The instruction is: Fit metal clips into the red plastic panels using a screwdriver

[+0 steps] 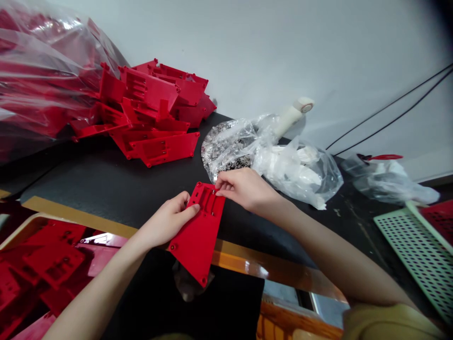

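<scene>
Red trapezoidal plastic panel (196,241), seven o'clock of centre, over the black tabletop's (95,184) near edge. Left hand's (169,217) grip pinches its ten-o'clock edge; right hand's (246,188) fingertips press together at one o'clock, contents indiscernible. Off-centre pressure could tilt the panel.

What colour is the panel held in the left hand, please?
The panel is red, best seen in the head view.

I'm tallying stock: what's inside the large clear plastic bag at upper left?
Red plastic panels show through the clear plastic bag. Glare and folds blur them; whatever lies deeper is covered, so no count is possible.
</scene>
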Demonstrator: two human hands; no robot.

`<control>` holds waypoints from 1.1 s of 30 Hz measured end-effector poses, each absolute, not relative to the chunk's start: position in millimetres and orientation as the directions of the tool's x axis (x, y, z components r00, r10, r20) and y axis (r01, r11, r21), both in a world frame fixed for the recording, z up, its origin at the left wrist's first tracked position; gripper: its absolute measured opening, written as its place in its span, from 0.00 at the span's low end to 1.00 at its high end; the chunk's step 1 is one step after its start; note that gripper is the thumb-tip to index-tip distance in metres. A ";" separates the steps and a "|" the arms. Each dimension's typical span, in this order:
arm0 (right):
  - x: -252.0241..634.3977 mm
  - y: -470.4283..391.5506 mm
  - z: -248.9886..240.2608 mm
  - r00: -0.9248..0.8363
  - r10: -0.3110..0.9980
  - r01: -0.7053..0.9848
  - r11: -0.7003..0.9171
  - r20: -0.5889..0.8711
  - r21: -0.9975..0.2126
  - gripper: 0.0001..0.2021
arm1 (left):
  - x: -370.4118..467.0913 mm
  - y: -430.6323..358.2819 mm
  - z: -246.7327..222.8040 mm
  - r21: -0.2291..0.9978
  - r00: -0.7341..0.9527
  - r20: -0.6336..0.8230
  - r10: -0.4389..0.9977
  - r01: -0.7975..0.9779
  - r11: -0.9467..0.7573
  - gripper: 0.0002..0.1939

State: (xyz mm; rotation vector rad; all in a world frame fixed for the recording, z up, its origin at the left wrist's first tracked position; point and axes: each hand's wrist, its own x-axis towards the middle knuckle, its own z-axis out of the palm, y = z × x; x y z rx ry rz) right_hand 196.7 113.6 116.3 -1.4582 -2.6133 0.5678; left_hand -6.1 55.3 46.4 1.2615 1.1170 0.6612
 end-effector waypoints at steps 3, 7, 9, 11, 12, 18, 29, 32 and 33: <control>207.0 115.3 114.3 -0.526 0.849 0.796 0.469 -0.054 -0.384 0.04 | -5.9 54.3 47.6 0.954 0.348 -0.291 0.891 0.169 0.246 0.17; 232.7 111.6 118.8 -0.385 0.908 0.784 0.416 0.164 -0.460 0.06 | -5.5 53.5 49.0 0.950 0.339 -0.309 0.889 0.148 0.274 0.18; 241.5 108.2 119.2 -0.317 0.916 0.772 0.399 0.245 -0.495 0.07 | -5.0 52.3 49.7 0.950 0.360 -0.313 0.879 0.132 0.284 0.17; 242.2 104.3 114.7 -0.355 0.895 0.737 0.446 0.271 -0.508 0.08 | -4.0 49.8 50.4 0.950 0.364 -0.312 0.877 0.146 0.278 0.17; 239.3 101.9 110.6 -0.403 0.875 0.719 0.485 0.270 -0.498 0.09 | -3.4 48.1 50.6 0.950 0.353 -0.309 0.883 0.162 0.268 0.18; 205.5 76.7 83.6 -0.613 0.774 0.773 0.629 0.161 -0.081 0.18 | 0.0 34.1 47.6 0.939 0.299 -0.278 0.913 0.287 0.191 0.16; 246.3 98.5 106.3 -0.187 0.950 0.928 0.255 0.251 -0.273 0.16 | 17.9 18.7 45.2 0.876 0.190 -0.384 0.903 -0.233 0.422 0.23; 280.8 114.8 129.3 -0.015 0.945 0.964 0.100 0.328 -0.245 0.16 | 19.2 20.0 44.4 0.880 0.136 -0.349 0.927 -0.293 0.374 0.24; 293.9 117.9 136.4 0.075 0.938 0.977 -0.001 0.339 -0.214 0.17 | 19.0 20.5 44.1 0.883 0.129 -0.339 0.932 -0.298 0.363 0.24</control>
